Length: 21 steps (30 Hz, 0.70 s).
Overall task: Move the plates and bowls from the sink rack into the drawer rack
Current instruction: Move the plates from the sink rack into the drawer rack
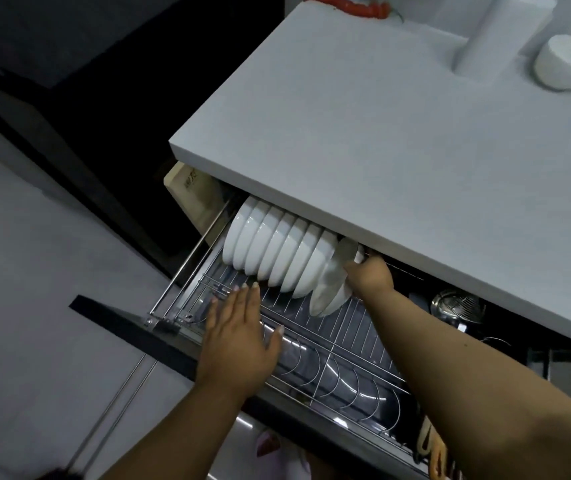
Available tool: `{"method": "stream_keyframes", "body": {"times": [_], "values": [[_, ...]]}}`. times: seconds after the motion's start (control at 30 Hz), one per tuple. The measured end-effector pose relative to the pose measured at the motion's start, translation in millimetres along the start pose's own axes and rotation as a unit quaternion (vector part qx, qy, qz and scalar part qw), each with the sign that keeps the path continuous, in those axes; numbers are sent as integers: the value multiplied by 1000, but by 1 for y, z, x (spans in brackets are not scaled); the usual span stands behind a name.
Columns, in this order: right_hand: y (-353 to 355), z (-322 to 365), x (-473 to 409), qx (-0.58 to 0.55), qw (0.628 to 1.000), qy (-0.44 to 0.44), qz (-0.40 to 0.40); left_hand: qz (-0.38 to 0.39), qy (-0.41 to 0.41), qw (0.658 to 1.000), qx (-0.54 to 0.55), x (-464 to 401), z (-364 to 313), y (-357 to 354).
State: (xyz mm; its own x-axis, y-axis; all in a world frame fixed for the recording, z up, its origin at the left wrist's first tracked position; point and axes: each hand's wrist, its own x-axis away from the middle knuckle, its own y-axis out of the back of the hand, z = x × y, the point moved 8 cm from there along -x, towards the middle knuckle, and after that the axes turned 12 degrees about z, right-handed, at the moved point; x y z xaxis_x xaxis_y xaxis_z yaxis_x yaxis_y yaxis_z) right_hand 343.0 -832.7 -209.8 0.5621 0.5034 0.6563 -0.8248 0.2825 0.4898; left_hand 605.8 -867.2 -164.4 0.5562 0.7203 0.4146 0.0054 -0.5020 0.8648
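A pulled-out drawer rack (343, 344) of chrome wire sits under the grey countertop. Several white bowls (277, 251) stand on edge in a row at its back left. At the right end of that row my right hand (369, 275) grips the rim of a white plate (329, 285), which leans tilted against the last bowl on the wires. My left hand (239, 337) hovers flat over the rack's front left, fingers straight, holding nothing. The sink rack is out of view.
The grey countertop (381, 133) overhangs the back of the drawer. On its far right stand a white bowl (569, 62) and a white cylinder (495, 32). A steel strainer (457, 304) lies in the drawer at right. A wooden board (190, 192) stands left of the rack.
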Motion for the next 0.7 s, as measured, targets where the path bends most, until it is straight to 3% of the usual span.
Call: {"method": "stream_keyframes", "body": {"times": [0.7], "values": [[-31, 18, -26, 113, 992, 26, 54, -9, 3, 1000, 17, -1, 3, -2]]}}
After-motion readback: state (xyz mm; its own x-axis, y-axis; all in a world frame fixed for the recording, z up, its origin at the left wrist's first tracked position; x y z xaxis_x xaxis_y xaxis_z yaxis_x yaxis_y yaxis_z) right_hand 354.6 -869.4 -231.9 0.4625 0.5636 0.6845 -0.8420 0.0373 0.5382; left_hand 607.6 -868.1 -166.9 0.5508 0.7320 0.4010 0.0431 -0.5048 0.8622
